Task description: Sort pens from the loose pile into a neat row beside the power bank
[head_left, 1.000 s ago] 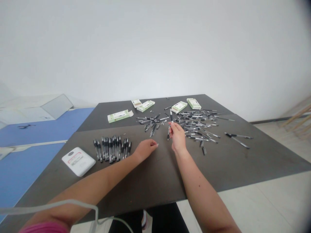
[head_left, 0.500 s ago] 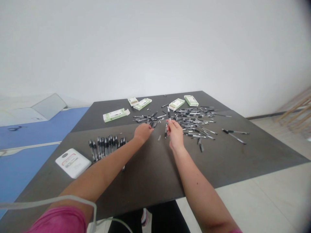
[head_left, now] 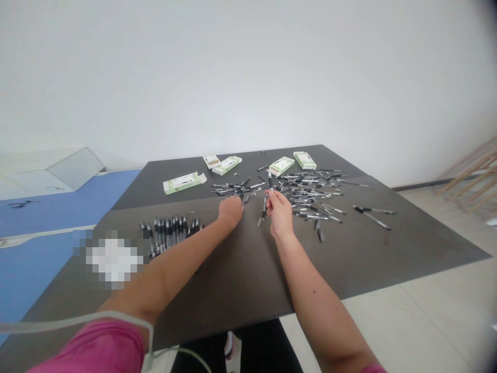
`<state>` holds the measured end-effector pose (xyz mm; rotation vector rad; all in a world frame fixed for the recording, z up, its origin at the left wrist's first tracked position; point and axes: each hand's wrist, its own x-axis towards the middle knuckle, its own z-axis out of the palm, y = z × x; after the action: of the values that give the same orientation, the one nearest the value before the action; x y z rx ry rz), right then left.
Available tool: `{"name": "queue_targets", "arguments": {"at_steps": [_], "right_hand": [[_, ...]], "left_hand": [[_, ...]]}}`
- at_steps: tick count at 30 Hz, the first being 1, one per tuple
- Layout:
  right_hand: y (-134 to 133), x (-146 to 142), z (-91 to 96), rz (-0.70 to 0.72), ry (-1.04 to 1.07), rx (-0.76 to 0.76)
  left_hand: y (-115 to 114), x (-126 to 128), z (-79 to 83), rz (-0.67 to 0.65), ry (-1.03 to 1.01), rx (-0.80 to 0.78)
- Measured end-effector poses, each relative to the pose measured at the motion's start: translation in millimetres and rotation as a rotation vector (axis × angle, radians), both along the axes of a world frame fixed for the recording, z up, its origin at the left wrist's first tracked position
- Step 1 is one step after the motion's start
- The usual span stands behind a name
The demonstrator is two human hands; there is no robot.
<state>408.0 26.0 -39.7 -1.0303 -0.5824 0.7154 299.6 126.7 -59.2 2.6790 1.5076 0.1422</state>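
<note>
My right hand [head_left: 279, 213] is shut on a black ballpoint pen [head_left: 269, 182], which stands upright from my fingertips. My left hand [head_left: 230, 212] rests on the dark table [head_left: 248, 274] with its fingers bunched, just in front of a small heap of loose black-and-silver pens [head_left: 232, 189]. Nothing shows in that hand. A larger heap of pens [head_left: 310, 196] lies to the right of my right hand. Several pens lie side by side in a row [head_left: 171, 230], partly hidden behind my left forearm.
Several pale green pen boxes [head_left: 281, 166] lie along the table's far side. Two loose pens [head_left: 373, 215] lie at the right. A pixelated white object [head_left: 114, 256] sits at the left. A blue table [head_left: 39, 207] adjoins on the left, and a cable [head_left: 73, 325] crosses my view.
My left hand has moved forward from beside the row of pens to the small heap. My right hand still holds the pen. The view has tilted slightly.
</note>
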Motion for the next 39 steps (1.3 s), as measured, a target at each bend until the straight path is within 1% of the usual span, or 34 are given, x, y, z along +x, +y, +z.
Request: {"name": "queue_targets", "arguments": {"at_steps": [3,8,11,14,15,16,19,20,22,25,28,31,35,39], "right_hand": [[-0.2,0.5,0.0,-0.001,0.007,0.012],[0.2,1.0,-2.0,-0.002,0.011,0.008],[0.2,-0.1,-2.5,0.004,0.008,0.004],[-1.5,-4.0,-0.7,0.023,0.000,0.001],[-2.7,-6.4,0.2,0.034,-0.009,-0.003],[-4.1,-9.6,1.1,0.049,-0.022,-0.006],[-10.5,-23.7,2.7,0.126,-0.108,-0.007],[-13.4,-29.5,2.9,0.160,-0.153,-0.013],[-19.9,-41.6,3.1,0.230,-0.261,-0.048],[-29.8,-56.7,3.5,0.323,-0.468,-0.102],[-36.2,-64.6,2.4,0.399,-0.713,-0.097],[-38.2,-66.3,-1.6,0.411,-0.890,-0.093],[-38.3,-64.3,-5.6,0.372,-1.004,-0.105],[-38.0,-61.2,-4.1,0.386,-1.089,-0.146]], "left_hand": [[0.7,-0.1,0.3,0.021,0.002,-0.022],[-4.7,0.5,2.4,-0.001,-0.060,-0.096],[-6.6,-4.5,12.4,-0.024,-0.164,-0.138],[-11.3,-19.7,27.0,-0.045,-0.295,-0.191],[-15.1,-27.3,31.2,-0.042,-0.394,-0.238],[-20.4,-36.0,34.5,-0.030,-0.534,-0.308],[-42.3,-65.7,37.5,0.074,-1.169,-0.616],[-50.1,-75.7,36.4,0.122,-1.346,-0.690],[-63.3,-94.2,32.2,0.208,-1.582,-0.754],[-73.6,-115.9,24.4,0.287,-1.794,-0.733],[-75.7,-129.4,19.9,0.303,-1.903,-0.667],[-76.9,-135.2,21.0,0.289,-1.915,-0.614],[-80.3,-135.3,25.1,0.260,-1.908,-0.591],[-83.1,-132.7,24.6,0.236,-1.893,-0.586]]}}
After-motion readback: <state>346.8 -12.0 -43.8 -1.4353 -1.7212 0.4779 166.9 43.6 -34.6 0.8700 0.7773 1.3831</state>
